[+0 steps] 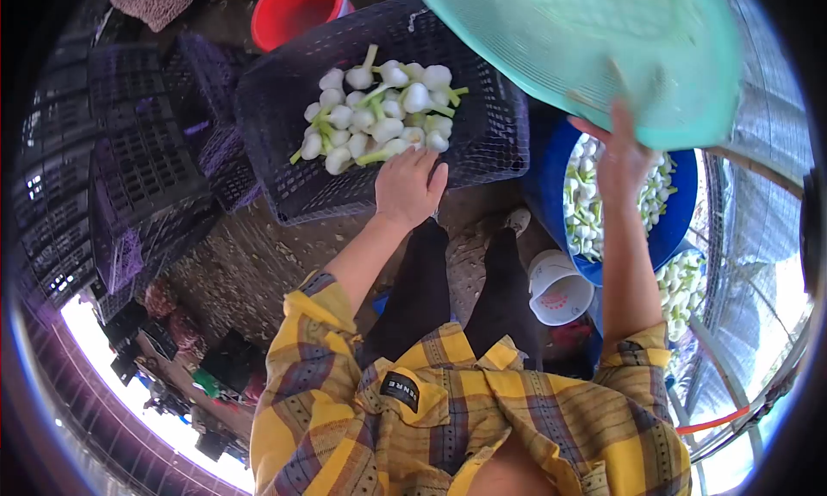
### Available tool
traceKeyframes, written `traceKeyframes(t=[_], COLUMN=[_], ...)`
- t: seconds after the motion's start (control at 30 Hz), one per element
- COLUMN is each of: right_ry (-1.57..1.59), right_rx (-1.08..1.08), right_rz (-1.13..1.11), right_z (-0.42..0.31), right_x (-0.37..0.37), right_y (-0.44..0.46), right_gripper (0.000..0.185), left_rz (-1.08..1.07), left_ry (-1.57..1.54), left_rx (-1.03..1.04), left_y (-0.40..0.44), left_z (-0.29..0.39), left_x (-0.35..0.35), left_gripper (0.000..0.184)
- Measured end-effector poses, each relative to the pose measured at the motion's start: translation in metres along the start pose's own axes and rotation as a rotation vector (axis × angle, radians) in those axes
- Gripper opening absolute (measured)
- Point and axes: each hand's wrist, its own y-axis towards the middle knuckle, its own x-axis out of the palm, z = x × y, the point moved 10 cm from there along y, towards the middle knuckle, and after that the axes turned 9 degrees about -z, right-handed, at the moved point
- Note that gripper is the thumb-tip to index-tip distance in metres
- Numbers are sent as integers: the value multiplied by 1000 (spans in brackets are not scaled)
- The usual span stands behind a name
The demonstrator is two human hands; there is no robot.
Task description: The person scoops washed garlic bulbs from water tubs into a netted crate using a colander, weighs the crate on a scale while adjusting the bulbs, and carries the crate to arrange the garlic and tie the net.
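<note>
Mint-green plastic is forming the colander [594, 65], probably light and slightly flexible, best held by its rim, where the right hand [624, 156] is gripping; its body is extending beyond that hand. The left hand [407, 186], fingers extended and thumb apart, is touching the nearest garlic bulbs [392, 110] inside the dark mesh crate [504, 134]; they are likely firm, smooth, bruisable, best grasped around the bulb.

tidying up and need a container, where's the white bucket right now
In the head view, the white bucket is right of centre, beside the person's right leg, just below and left of the blue tub holding white bulbs.
</note>
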Motion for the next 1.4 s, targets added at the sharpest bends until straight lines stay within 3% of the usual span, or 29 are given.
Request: traceKeyframes(t=[0.07,0.17,0.27,0.33,0.5,0.57,0.6,0.73,0.8,0.87,0.9,1.03,1.1,1.2,1.27,1.33,1.37,1.4], right_ry=[-3,-27,-216,-353,-1381,-1161,-1176,-955,-963,-810,-719,-254,-207,224,275,232,332,266], right_rx=[223,314,485,600,300,591,496,825,765,661,620,800,909,1041,981,1047,1070,1075], right_rz=[291,437,516,584,447,594,580,660,663,578,545,619,628,581,542,497,416,379], right_z=[20,69,109,120,162,175,191,253,287,388,436,432,507,634,634,575,591,560], right_x=[-90,-215,-315,-351,-422,-424,-432,-433,-428,-465,-478,-412,-424,-455,-454,-421,-428,-418], right_y=[-16,-60,-129,-171,-221,-225,-223,-208,-198,-208,-211,-160,-173,-203,-198,-168,-179,-174], right_gripper=[47,53,59,64,72,73,76,87,86,78,75,77,50,23,15,13,19,25], left_rz=[-131,-286,-420,-398,-391,-357,-367,-488,-508,-504,-515,-511,-557,-575,-566,-570,-571,-578], left_ry=[-33,154,284,245,233,189,187,156,175,306,295,306,286,300,283,303,302,299], left_rx=[30,51,-16,-33,-33,-7,0,-129,-172,-40,-82,-52,-76,-69,-73,-58,-69,-82], left_y=[12,22,32,32,39,43,43,45,45,56,57,59,59,52,49,49,49,49], left_z=[28,55,43,32,46,53,53,34,25,42,34,14,1,-8,-9,-14,-14,-14], left_x=[3,31,53,61,63,71,77,93,83,80,78,66,64,63,62,61,61,61], left_gripper=[52,71,71,65,54,47,46,36,36,34,34,34,35,38,38,39,40,40])
